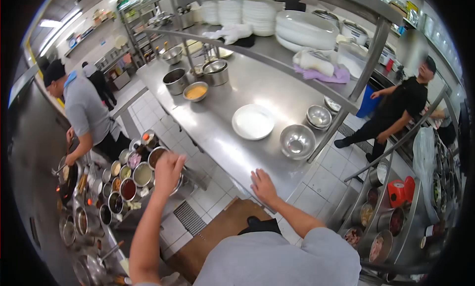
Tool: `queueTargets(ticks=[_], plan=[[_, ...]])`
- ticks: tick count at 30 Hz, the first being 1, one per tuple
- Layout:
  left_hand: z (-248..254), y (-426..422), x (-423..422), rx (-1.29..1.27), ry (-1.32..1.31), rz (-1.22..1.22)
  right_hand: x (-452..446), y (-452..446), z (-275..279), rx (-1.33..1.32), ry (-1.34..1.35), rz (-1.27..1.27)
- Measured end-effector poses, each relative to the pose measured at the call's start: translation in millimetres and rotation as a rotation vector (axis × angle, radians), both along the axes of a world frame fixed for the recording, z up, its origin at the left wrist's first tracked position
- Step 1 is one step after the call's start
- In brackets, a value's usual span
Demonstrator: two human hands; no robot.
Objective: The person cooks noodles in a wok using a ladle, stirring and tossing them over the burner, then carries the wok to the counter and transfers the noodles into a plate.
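Observation:
My left hand point(169, 172) is raised in front of the several sauce and ingredient pots on the left, its fingers curled in and nothing showing from them. The palm side is hidden. At the near edge of the steel counter point(213, 132), my right hand point(263, 187) lies with its fingers stretched out and holds nothing. Beyond it on the counter are a stack of white plates point(253, 121) and a steel bowl point(298, 141). A bowl of yellow-orange contents point(196, 91) stands farther back beside steel pots point(175, 81).
On the left, a person in grey point(91, 105) works at a lit stove. A person in black point(403, 113) stands at the right. A metal rail point(262, 58) and post point(368, 63) frame the counter. A red scale point(400, 192) and food containers fill the right shelf.

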State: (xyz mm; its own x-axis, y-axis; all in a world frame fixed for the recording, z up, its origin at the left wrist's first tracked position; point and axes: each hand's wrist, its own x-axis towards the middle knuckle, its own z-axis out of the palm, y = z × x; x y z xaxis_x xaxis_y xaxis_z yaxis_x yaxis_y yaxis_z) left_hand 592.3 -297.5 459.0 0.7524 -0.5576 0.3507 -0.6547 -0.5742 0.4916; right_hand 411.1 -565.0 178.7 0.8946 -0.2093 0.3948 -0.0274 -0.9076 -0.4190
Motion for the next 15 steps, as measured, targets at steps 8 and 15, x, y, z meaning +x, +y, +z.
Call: queueTargets(ticks=[8,15], plan=[[158.8,-290.8,-11.6,-0.246,-0.42,-0.717,-0.8,-11.7,-3.2,0.06,0.018,0.003],[170.3,-398.6,3.4,0.067,-0.493,-0.79,-3.5,-15.3,-8.4,0.119,-0.06,-0.014]])
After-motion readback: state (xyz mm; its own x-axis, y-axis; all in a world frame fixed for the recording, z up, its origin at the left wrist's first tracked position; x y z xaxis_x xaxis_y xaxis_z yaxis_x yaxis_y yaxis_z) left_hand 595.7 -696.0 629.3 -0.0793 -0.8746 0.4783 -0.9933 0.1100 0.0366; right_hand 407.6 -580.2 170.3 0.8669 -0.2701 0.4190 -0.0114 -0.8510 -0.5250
